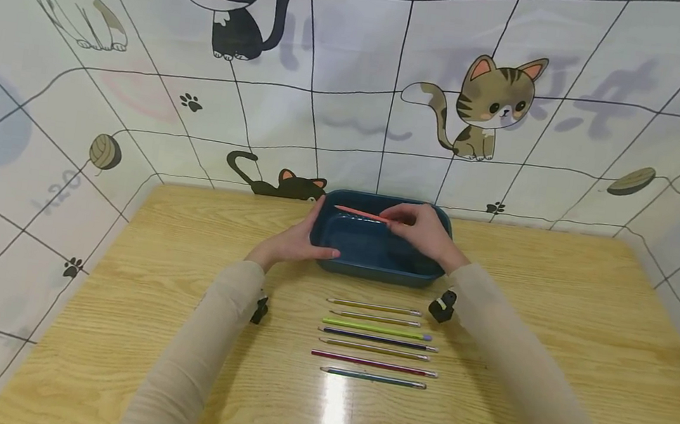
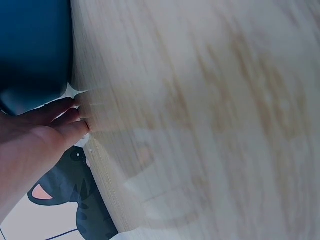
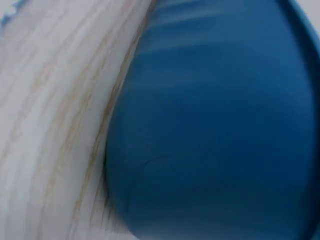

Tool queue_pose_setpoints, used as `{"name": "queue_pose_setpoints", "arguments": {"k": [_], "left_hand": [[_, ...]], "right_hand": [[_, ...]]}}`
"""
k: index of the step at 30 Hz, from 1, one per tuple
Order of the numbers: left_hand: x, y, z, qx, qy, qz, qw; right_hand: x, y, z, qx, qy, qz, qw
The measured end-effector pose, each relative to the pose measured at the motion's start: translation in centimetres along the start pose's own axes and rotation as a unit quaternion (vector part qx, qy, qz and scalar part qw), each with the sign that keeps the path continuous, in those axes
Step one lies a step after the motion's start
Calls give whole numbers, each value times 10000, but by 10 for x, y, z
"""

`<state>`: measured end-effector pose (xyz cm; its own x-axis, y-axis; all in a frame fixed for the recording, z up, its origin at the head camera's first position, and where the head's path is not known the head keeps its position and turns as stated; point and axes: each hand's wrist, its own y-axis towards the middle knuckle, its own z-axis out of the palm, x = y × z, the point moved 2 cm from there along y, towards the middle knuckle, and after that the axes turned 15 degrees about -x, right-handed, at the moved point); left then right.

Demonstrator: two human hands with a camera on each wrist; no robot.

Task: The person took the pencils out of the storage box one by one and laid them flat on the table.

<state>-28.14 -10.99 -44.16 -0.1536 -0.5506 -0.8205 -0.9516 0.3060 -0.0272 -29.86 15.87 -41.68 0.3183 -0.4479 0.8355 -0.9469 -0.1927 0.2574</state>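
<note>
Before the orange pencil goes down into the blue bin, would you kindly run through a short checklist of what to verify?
1. Right hand pinches the orange pencil: ok.
2. Pencil is over the blue bin, not the table: ok.
3. Left hand rests on the bin's left wall, steadying it: ok.
4. Bin floor free where the pencil would land: ok, nothing seen inside in the head view.
5. Row of seven pencils on the wooden table lies apart from both sleeves: ok.
6. How firmly the pencil is held: cannot tell; the right wrist view shows only the bin.
</note>
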Motion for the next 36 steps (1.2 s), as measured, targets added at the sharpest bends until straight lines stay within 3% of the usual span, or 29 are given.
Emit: {"name": "queue_pose_setpoints", "arguments": {"k": [8, 26, 36], "left_hand": [[3, 0, 1, 26, -75, -8, 10000], [5, 1, 1, 4, 87, 7, 10000], [2, 1, 1, 23, -3, -3, 10000]], "right_hand": [[10, -21, -10, 43, 201, -206, 9996], [21, -79, -28, 203, 550, -29, 9983], [28, -125, -26, 332, 57, -624, 9975]]}}
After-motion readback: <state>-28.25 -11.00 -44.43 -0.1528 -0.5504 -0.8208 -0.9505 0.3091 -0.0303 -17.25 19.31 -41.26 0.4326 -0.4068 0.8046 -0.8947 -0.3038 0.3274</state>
